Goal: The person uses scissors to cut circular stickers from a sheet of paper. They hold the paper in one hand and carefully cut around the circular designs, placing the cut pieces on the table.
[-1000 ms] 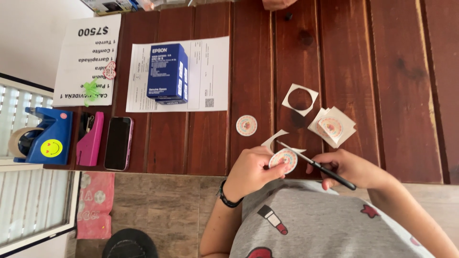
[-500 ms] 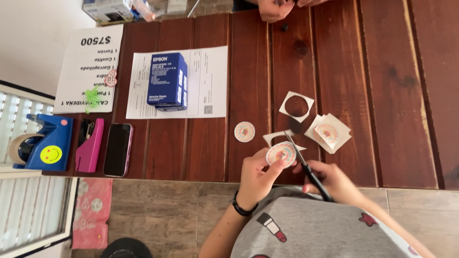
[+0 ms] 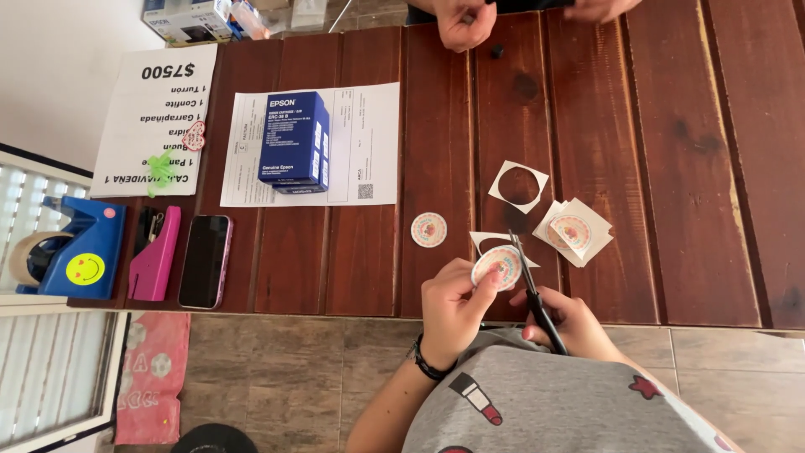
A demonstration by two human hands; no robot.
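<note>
Our left hand [image 3: 449, 302] pinches sticker [image 3: 496, 267] at table [image 3: 352, 277] edge, steadying it; right hand [image 3: 566, 323] grips scissors [image 3: 530, 289], blades at sticker rim for trimming.

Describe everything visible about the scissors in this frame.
The scissors are slim, with thin silvery blades and black handles. The right hand holds the handles near the table's front edge, blades pointing away from the person. The blades look nearly closed and meet the edge of a round printed paper sticker, which the left hand pinches. A white offcut strip hangs off the sticker beside the blade tip. The handle loops are mostly hidden by fingers.
</note>
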